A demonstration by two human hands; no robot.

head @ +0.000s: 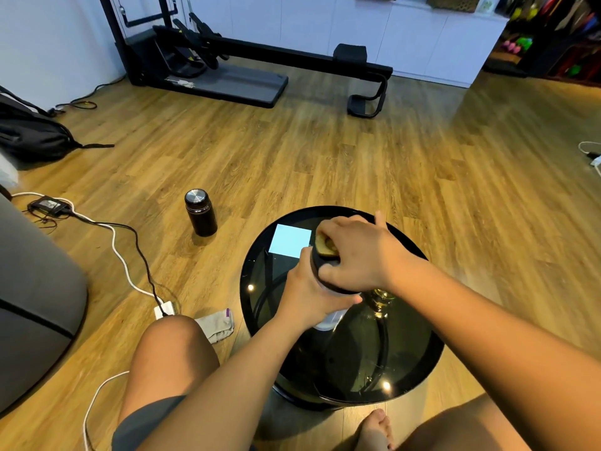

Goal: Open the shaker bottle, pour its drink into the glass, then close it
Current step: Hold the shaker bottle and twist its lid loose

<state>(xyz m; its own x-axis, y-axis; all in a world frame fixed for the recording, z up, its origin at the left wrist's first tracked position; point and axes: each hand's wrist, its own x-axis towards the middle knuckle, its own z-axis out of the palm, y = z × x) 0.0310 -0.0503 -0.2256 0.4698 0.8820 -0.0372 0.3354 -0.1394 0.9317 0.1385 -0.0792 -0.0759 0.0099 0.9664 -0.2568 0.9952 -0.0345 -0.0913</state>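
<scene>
Shaker bottle (328,315) upright on desk (419,362): left hand (307,296) fingers clamped round body, right hand (354,252) fingers clamped over black lid (320,265). Glass (381,299) just right of left fingertips.

Warm indoor light, wide-angle bend at the edges.
Lamp glints dotted the round black glass table (419,362); the background looked soft.

Round glass table (260,278) at lower centre of the frame, bearing the shaker bottle (328,317) with a glass (380,299) just to its right; flask (200,212) on the floor to the table's upper left; rowing machine (260,56) along the top; sock (216,323) left of the table
</scene>
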